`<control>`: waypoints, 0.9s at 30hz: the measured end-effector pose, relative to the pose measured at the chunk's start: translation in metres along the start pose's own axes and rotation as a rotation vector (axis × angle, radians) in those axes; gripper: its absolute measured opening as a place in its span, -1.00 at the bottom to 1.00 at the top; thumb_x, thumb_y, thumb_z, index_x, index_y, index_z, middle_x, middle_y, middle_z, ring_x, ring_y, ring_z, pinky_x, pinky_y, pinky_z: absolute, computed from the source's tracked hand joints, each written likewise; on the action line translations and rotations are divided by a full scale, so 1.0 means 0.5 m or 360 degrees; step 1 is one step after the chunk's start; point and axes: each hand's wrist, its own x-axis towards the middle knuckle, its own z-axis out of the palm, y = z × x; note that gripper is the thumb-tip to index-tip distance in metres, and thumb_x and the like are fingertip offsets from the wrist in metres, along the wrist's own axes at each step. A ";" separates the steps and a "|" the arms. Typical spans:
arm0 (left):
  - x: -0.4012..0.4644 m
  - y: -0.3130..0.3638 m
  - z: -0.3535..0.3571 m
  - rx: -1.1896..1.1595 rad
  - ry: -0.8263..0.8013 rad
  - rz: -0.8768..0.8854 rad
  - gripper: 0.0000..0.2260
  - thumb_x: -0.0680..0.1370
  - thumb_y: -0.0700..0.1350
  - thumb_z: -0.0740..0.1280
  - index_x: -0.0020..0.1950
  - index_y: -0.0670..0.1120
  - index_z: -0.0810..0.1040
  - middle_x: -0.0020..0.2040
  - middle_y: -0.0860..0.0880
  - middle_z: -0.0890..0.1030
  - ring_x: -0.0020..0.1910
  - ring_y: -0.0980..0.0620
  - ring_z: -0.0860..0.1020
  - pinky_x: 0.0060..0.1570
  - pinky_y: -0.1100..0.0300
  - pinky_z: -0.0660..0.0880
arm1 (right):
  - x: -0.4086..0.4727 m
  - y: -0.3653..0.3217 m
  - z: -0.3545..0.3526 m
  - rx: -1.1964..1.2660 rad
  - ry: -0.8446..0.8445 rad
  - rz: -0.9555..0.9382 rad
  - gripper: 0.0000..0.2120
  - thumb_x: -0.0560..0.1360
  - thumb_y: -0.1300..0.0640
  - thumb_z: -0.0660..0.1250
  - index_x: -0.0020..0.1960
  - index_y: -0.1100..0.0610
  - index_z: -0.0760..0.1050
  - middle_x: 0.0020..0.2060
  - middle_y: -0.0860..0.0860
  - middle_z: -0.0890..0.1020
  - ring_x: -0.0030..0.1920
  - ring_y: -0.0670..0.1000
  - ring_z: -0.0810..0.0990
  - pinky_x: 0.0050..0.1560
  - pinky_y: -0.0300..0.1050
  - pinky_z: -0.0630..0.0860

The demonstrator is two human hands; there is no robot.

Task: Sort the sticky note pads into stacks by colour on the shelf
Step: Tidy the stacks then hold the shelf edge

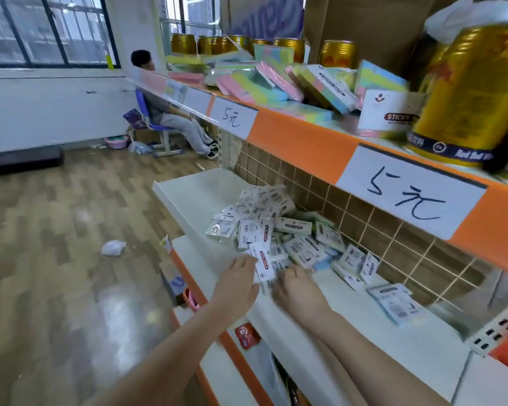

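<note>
A: From the head camera, where are the sticky note pads?

B: Most lie in a loose heap of wrapped pads (272,230) on the white middle shelf (364,315), against the brown grid back panel (364,218). Their white labels face up, so few colours show; a pale blue edge peeks out on the right side of the heap. One pad (395,303) lies apart to the right, flat on the shelf.

A: And the hands?

B: Both reach to the near edge of the heap. The left hand (239,276) has its fingers on a white-labelled pad (264,262) that stands tilted between the two hands; it touches the pad, but whether it truly grips it I cannot tell. The right hand (296,287) has its fingers curled down among the pads, blurred, so its hold is unclear too.

A: Anything above?

B: The upper shelf (299,136), orange-fronted with handwritten price tags (411,191), carries larger pastel multicolour pads (276,80) leaning in disorder, and gold cans (469,95).

A: Behind?

B: A seated person (170,112) on a blue chair by the window, and crumpled paper (113,248) on the wood floor.
</note>
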 end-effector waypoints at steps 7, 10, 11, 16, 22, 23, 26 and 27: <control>0.069 -0.035 0.056 0.0071 -0.0094 0.0012 -0.41 0.54 0.03 0.31 0.48 -0.03 0.12 0.50 -0.05 0.12 0.46 -0.04 0.13 0.38 0.09 0.19 | 0.031 -0.021 0.035 -0.0076 0.0013 0.0119 -0.53 0.55 -0.08 0.18 0.26 0.27 0.38 0.24 0.21 0.41 0.33 0.21 0.32 0.28 0.03 0.36; 0.089 -0.055 0.055 0.0243 0.0028 0.0148 -0.45 0.52 0.09 0.30 0.43 0.01 0.18 0.40 0.01 0.24 0.35 0.02 0.29 0.17 0.16 0.37 | 0.047 -0.030 0.042 -0.0106 0.0081 0.0155 -0.54 0.47 -0.08 0.30 0.13 0.31 0.47 0.11 0.25 0.49 0.19 0.28 0.45 0.11 0.09 0.49; 0.094 -0.063 0.054 0.0294 0.0038 0.0195 -0.45 0.51 0.10 0.31 0.42 0.00 0.20 0.37 0.02 0.28 0.31 0.02 0.34 0.11 0.16 0.40 | 0.051 -0.035 0.043 -0.0098 0.0076 0.0180 -0.53 0.48 -0.08 0.28 0.16 0.30 0.45 0.13 0.24 0.48 0.20 0.27 0.44 0.12 0.09 0.48; 0.113 -0.111 0.043 0.0239 0.0007 0.0497 -0.40 0.35 0.11 0.47 0.31 -0.05 0.40 0.15 0.00 0.49 0.06 -0.02 0.54 -0.17 0.14 0.52 | 0.059 -0.066 0.054 -0.0162 0.0149 0.0400 -0.49 0.36 -0.21 0.11 -0.03 0.19 0.52 -0.08 0.13 0.55 -0.04 0.17 0.56 -0.23 -0.03 0.59; 0.131 -0.134 0.009 0.0216 -0.0084 0.0643 -0.48 0.58 0.16 0.12 0.50 0.03 0.12 0.36 0.06 0.29 0.33 0.10 0.30 0.11 0.25 0.37 | 0.062 -0.099 0.080 -0.0141 0.0253 0.0723 -0.56 0.26 -0.19 0.18 -0.10 0.15 0.48 -0.06 0.19 0.59 -0.16 0.19 0.59 -0.23 0.00 0.60; 0.134 -0.133 0.001 0.0167 -0.0072 0.0663 -0.51 0.58 0.13 0.12 0.48 0.02 0.17 0.33 0.06 0.33 0.30 0.10 0.34 0.10 0.26 0.38 | 0.057 -0.100 0.079 -0.0147 0.0220 0.0779 -0.56 0.22 -0.18 0.23 -0.10 0.15 0.48 -0.05 0.20 0.60 -0.14 0.20 0.60 -0.20 0.01 0.61; 0.137 -0.125 -0.024 -0.0046 0.0036 0.0779 -0.65 0.43 -0.09 0.40 0.20 -0.10 0.53 0.05 0.00 0.57 -0.03 0.03 0.60 -0.19 0.22 0.53 | 0.028 -0.094 0.071 -0.0192 0.0226 0.0840 -0.60 0.20 -0.12 0.24 -0.10 0.12 0.52 -0.06 0.13 0.63 -0.11 0.16 0.63 -0.13 0.00 0.61; 0.139 -0.125 -0.020 -0.0143 0.0110 0.0837 -0.70 0.34 -0.16 0.48 0.05 -0.14 0.60 -0.08 -0.02 0.62 -0.18 0.00 0.63 -0.33 0.21 0.53 | 0.013 -0.087 0.070 -0.0213 0.0224 0.0822 -0.62 0.22 -0.07 0.28 -0.06 0.13 0.53 0.00 0.13 0.61 -0.05 0.16 0.63 -0.07 0.01 0.60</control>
